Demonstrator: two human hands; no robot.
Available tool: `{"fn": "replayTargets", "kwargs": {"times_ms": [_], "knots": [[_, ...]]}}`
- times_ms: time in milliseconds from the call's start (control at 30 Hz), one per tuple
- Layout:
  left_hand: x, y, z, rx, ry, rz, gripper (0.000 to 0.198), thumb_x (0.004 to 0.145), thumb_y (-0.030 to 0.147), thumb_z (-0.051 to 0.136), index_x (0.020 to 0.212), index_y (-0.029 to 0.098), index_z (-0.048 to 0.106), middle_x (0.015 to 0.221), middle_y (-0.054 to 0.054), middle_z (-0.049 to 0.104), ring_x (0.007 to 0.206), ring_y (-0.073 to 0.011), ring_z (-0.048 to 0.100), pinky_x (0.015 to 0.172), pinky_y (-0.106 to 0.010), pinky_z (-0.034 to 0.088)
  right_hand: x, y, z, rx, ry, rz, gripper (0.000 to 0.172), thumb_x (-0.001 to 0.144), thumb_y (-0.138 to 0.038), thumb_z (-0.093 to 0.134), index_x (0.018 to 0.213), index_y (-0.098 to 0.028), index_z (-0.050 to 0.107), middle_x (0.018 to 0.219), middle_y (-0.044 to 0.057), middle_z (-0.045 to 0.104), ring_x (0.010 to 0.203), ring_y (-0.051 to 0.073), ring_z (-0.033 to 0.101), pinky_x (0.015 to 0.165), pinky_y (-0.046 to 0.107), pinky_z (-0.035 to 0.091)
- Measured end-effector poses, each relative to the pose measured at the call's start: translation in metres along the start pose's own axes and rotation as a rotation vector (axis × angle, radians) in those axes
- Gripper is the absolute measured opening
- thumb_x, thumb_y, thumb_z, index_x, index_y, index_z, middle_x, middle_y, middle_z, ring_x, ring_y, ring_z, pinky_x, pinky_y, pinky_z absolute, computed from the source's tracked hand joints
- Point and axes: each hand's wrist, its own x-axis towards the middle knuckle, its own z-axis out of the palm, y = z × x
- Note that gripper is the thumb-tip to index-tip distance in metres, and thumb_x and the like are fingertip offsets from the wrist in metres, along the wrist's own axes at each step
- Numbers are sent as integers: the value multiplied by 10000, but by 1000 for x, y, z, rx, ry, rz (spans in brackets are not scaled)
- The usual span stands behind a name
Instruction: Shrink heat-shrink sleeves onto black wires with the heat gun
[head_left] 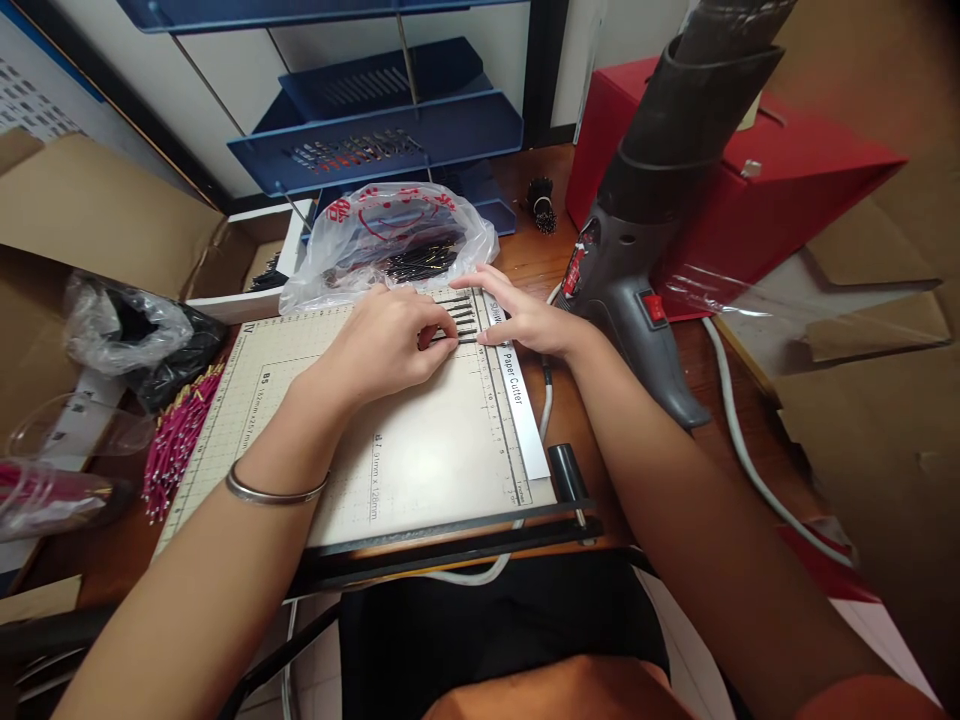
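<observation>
On a wooden desk (525, 260), a paper cutter (442, 440) lies under the left hand (386, 340), which pinches one of the thin black sticks (465, 320) just beside it, and the right hand (529, 318), spread at their outer ends, where a stray nudge could roll the row askew.

Thin dark strands (466, 336), several, short visible lengths; lying flat, roughly parallel, side by side in a small row, slight gaps between. Set crosswise near far right corner of cream paper cutter (427, 430), board printed with ruler marks and sizes, white labelled strip along right side. Strands' left ends partly hidden.
</observation>
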Motion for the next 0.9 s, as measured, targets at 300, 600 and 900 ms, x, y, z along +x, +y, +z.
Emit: {"fn": "replayTargets", "kwargs": {"times_ms": [300, 600, 900], "knots": [[0, 0, 0, -4, 3, 17, 229, 962, 326, 648, 913, 217, 843, 768, -55, 742, 753, -225, 618, 775, -376, 421, 0, 1, 1, 27, 9, 3, 895, 669, -300, 818, 1529, -261, 571, 1819, 101, 203, 1774, 381, -57, 1417, 630, -101], [0, 0, 0, -27, 1, 15, 254, 968, 341, 632, 905, 205, 837, 763, -50, 738, 753, -220, 617, 774, -384, 401, 0, 0, 2, 24, -3, -1, 903, 679, -257, 773, 1553, -240, 546, 1815, 112, 196, 1774, 364, -56, 1423, 615, -79], [0, 0, 0, -52, -28, -7, 242, 967, 335, 633, 925, 207, 834, 795, -50, 758, 784, -229, 643, 802, -387, 413, 0, -5, 3, 35, 6, 62, 909, 680, -219, 730, 1568, -241, 536, 1856, 101, 108, 1782, 341, -57, 1425, 575, -97]]}}
